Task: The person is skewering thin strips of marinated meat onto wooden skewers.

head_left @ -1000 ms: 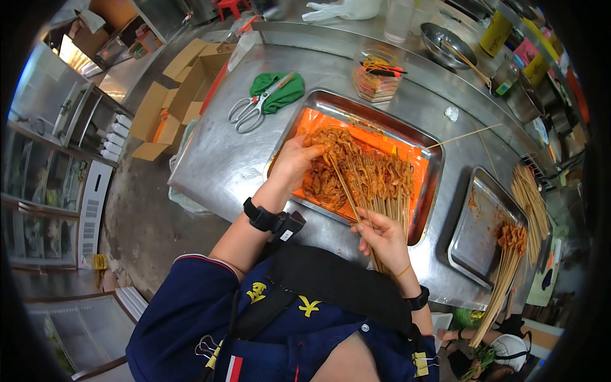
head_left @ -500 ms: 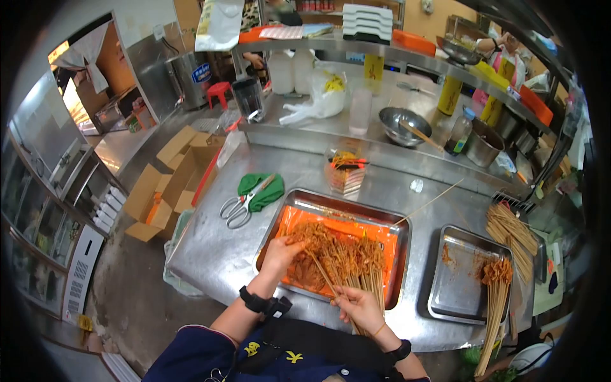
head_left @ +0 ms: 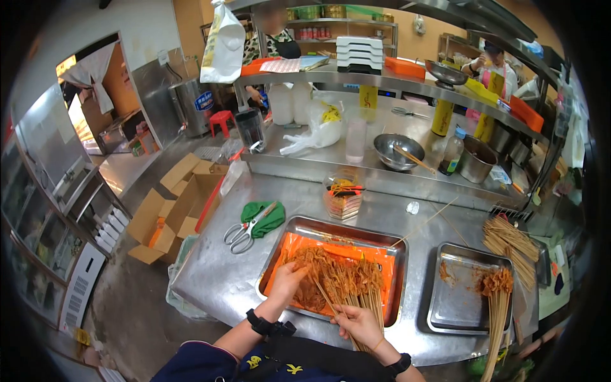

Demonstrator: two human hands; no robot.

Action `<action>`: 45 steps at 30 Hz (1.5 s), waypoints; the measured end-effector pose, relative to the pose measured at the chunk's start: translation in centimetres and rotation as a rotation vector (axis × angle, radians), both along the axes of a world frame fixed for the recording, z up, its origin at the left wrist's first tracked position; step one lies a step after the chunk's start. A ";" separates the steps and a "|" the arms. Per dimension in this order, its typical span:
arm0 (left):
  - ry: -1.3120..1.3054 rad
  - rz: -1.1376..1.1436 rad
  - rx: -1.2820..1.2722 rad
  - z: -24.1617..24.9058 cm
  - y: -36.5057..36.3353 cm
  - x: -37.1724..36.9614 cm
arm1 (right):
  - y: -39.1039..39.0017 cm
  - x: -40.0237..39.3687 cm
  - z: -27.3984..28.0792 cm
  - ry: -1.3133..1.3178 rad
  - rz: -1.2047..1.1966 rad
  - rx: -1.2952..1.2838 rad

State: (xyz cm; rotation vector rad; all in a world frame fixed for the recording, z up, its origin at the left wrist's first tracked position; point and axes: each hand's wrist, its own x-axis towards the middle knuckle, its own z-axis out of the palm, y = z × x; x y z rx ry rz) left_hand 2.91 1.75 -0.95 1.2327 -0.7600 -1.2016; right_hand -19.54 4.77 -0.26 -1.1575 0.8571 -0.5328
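Observation:
My right hand (head_left: 360, 326) is closed on a thin wooden skewer (head_left: 326, 297) at the front edge of a metal tray (head_left: 402, 280). My left hand (head_left: 287, 284) pinches red-sauced, shredded-looking food (head_left: 308, 259) near the skewer's upper end; the fingertips are partly hidden by it. More loaded skewers (head_left: 364, 290) lie side by side in the tray, food ends toward the back, bare sticks toward me. Under them is an orange, oily plastic sheet (head_left: 382, 254). A loose pile of the sauced food (head_left: 307, 296) rests beside my left hand.
A second tray (head_left: 445, 318) on the right holds finished-looking skewers (head_left: 499, 312); bare sticks (head_left: 509, 248) lie behind it. Scissors (head_left: 245, 234) rest on a green cloth (head_left: 268, 223). A clear container (head_left: 344, 197) stands behind the tray. Two people are beyond the shelf (head_left: 407, 81).
The view has tilted up, so the table sits lower and more of the people behind the shelf shows. Both hands keep nearly the same place over the tray.

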 end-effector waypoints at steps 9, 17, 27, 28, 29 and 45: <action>0.043 0.049 -0.068 -0.2 -0.9 0.0 | -0.1 0.0 0.7 0.011 0.023 0.006; 0.331 -0.019 0.132 0.0 -1.0 1.0 | 0.1 -0.4 0.4 -0.022 0.022 0.003; 0.413 -0.165 0.288 -2.5 -1.0 2.0 | -0.1 -0.2 0.8 -0.014 0.024 -0.011; 0.393 -0.180 0.290 -2.6 -0.8 1.5 | 0.0 -0.3 0.9 -0.001 0.019 -0.018; 0.407 -0.123 0.357 -2.5 -0.5 0.9 | 0.1 -0.3 0.8 -0.011 0.006 -0.017; 0.323 0.014 -0.049 -0.5 -0.7 -0.2 | -0.2 -0.3 0.5 -0.015 0.008 -0.009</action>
